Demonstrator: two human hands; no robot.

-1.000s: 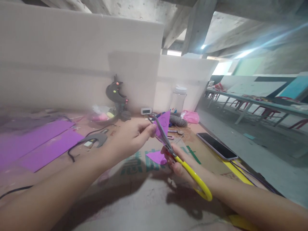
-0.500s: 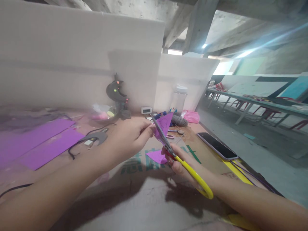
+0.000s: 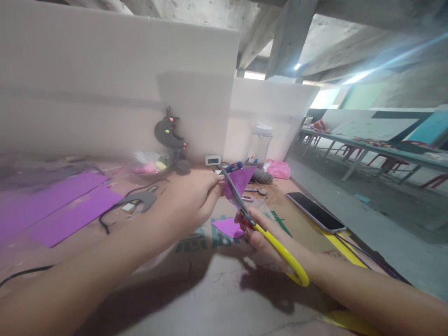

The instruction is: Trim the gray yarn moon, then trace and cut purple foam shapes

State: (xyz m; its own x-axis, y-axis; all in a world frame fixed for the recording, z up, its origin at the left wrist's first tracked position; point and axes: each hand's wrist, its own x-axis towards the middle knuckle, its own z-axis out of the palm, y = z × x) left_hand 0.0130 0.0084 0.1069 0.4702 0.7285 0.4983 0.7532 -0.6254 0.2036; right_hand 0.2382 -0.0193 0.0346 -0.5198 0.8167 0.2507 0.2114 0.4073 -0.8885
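Note:
Between the fingertips of my left hand point(image 3: 196, 196) is pinched a small purple paper piece point(image 3: 243, 179) with a drawn outline on it. My right hand point(image 3: 262, 233) grips scissors point(image 3: 283, 254) with yellow handles and a red part near the pivot. Their grey blades lie across the paper piece, close to my left fingertips. Beneath the hands, a second purple scrap point(image 3: 228, 227) rests on a cardboard sheet point(image 3: 301, 238) printed with green characters.
Larger purple sheets point(image 3: 75, 214) and a black cable point(image 3: 103, 221) lie at left. Behind stand a dark crescent-shaped ornament point(image 3: 170, 133), a small digital clock point(image 3: 213, 160) and a clear bottle point(image 3: 259, 144). Grey yarn point(image 3: 262, 176) and a pink bag point(image 3: 278, 169) sit nearby. A phone point(image 3: 317, 212) lies at right.
The purple piece has turned slightly, its upper tip shifting right and a little down. My left hand has tilted slightly. The scissors stay across the paper in nearly the same place.

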